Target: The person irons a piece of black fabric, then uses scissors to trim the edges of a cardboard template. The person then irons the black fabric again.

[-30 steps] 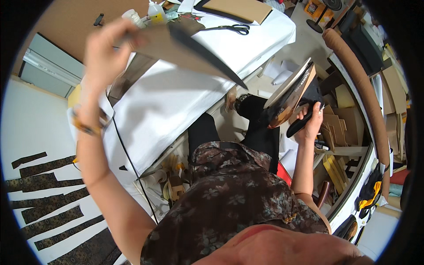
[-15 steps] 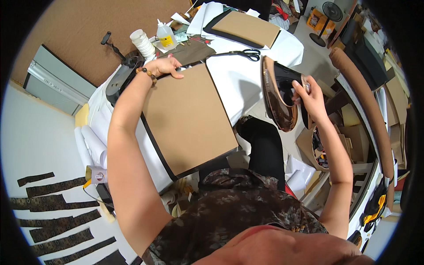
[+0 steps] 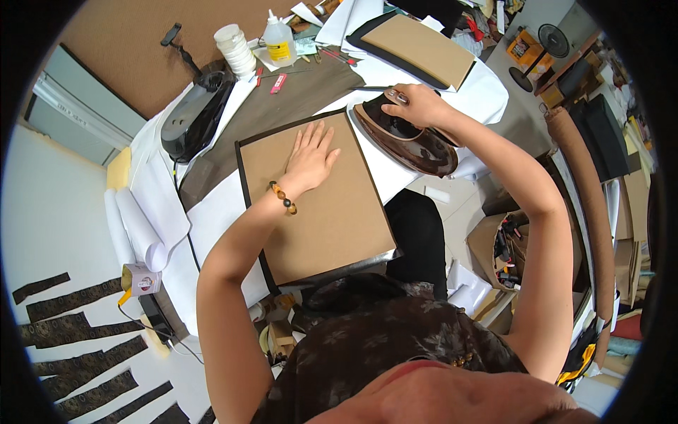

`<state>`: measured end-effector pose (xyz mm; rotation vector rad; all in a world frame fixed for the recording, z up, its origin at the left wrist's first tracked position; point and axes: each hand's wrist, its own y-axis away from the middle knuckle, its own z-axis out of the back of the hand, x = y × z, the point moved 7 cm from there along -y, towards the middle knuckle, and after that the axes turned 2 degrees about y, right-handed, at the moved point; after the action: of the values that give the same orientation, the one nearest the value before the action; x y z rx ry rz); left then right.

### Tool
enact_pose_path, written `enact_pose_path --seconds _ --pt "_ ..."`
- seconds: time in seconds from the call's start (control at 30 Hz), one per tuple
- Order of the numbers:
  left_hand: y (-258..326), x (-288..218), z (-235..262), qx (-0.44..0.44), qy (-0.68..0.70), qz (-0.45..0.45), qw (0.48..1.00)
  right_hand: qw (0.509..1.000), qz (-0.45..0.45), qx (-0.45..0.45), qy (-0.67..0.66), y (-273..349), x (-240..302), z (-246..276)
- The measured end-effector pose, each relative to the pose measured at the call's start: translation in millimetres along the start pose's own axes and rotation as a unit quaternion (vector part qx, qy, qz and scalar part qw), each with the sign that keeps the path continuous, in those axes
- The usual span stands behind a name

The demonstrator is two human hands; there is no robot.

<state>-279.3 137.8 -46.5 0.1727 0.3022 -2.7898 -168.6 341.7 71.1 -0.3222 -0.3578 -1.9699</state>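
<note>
My left hand (image 3: pixel 309 157) lies flat, fingers spread, on a tan cardboard panel (image 3: pixel 328 230). Black material edges the panel, with a shiny strip along its near side. My right hand (image 3: pixel 421 107) is wrapped round the handle of a brown and black clothes iron (image 3: pixel 422 152). The iron is just beyond the panel's right edge, over the white table covering (image 3: pixel 392 185); whether its soleplate touches down cannot be made out. Part of the handle is hidden by my fingers.
A black iron stand (image 3: pixel 198 116) sits at the left, its cord running down the table. Behind are a clear bottle (image 3: pixel 278 44), a stack of white cups (image 3: pixel 235 51) and another tan panel (image 3: pixel 420 49). A cardboard box (image 3: pixel 487 244) stands on the floor at right.
My left hand has gone from the panel's far left edge to flat on its surface. My right hand has carried the iron leftward and away from me, beside the panel. The scissors are now mostly hidden.
</note>
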Motion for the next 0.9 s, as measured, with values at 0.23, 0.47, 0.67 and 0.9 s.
enact_pose_path --seconds 0.23,0.47,0.67,0.9 --pt "3.9 1.9 -6.4 0.001 -0.003 0.013 1.000 0.995 0.077 -0.006 0.065 -30.5 21.6 -12.1" --pt "2.0 -2.3 -5.7 -0.006 0.014 0.009 1.000 0.986 0.120 0.015 0.112 -54.6 32.1 -19.8" --pt "0.4 5.2 -5.3 -0.019 0.134 0.092 0.987 0.979 0.155 -0.009 0.133 -63.3 45.8 -26.4" --pt "6.8 29.2 11.7 -0.213 0.250 0.136 0.935 0.981 0.119 -0.042 0.145 -30.0 79.1 -40.3"
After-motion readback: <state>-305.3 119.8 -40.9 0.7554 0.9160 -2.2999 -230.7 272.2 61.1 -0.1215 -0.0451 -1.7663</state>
